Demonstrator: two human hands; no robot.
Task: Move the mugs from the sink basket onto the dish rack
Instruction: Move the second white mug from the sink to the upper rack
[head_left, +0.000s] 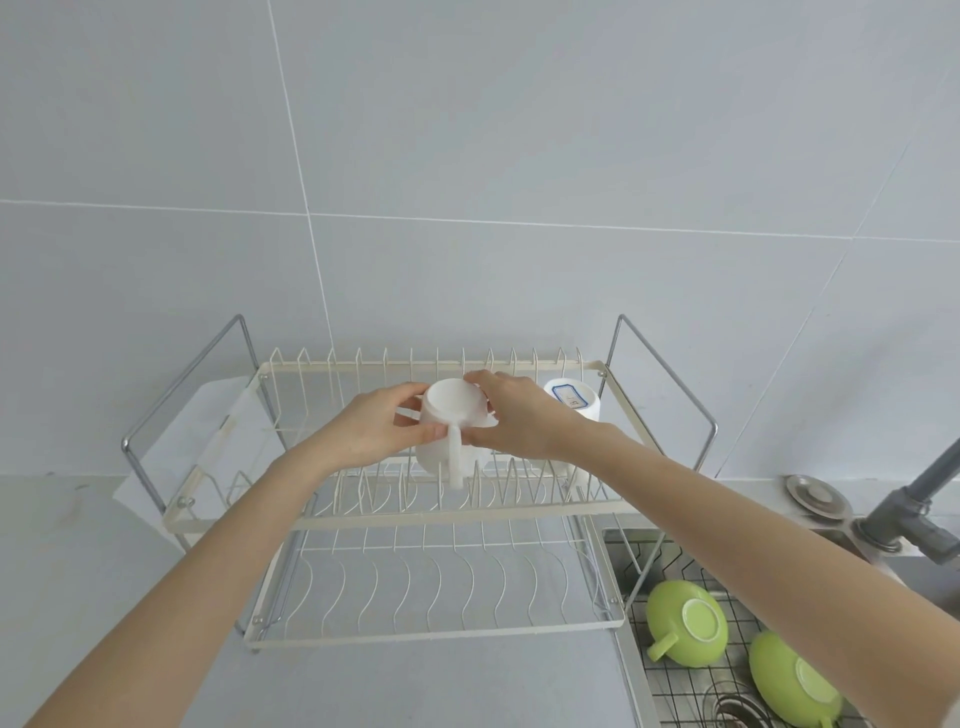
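A white mug (451, 415) is upside down over the upper tier of the cream wire dish rack (436, 519), its handle pointing toward me. My left hand (382, 428) grips its left side and my right hand (511, 415) grips its right side. A second white mug (574, 397) with a blue-edged label on its base stands inverted on the upper tier, just right of my right hand. Two green mugs lie upside down in the wire sink basket (670, 686) at the lower right: one (685, 629) nearer the rack, the other (795, 680) partly under my right forearm.
The rack's lower tier (436, 587) holds nothing. A grey faucet (919, 499) rises at the right edge behind the sink, with a round metal stopper (815, 496) beside it. A grey countertop (104, 571) spreads left of the rack. A tiled wall stands behind.
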